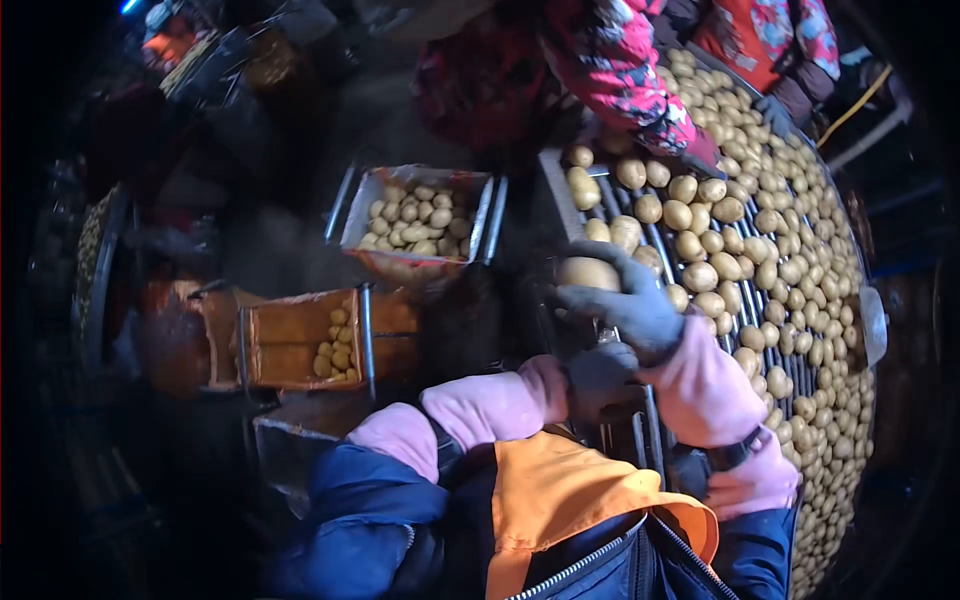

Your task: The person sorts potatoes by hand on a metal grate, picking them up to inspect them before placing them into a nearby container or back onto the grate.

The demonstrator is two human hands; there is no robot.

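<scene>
A grey glove covers my right hand (640, 305), whose fingers are wrapped round a large potato (588, 273) above the left edge of the roller conveyor (640, 435). Just below it, near the rollers, is my left hand (603, 375) in a dark grey glove. Its fingers are too dark and blurred to make out. Many loose potatoes (700, 273) lie on the rollers to the right of my hands.
A box of potatoes (368, 240) stands left of the conveyor between metal bars. Nearer is an orange-lined box (285, 330) with several small potatoes. A co-worker's pink patterned sleeve (625, 80) reaches over the conveyor's far end. Another person (745, 45) stands at the far right.
</scene>
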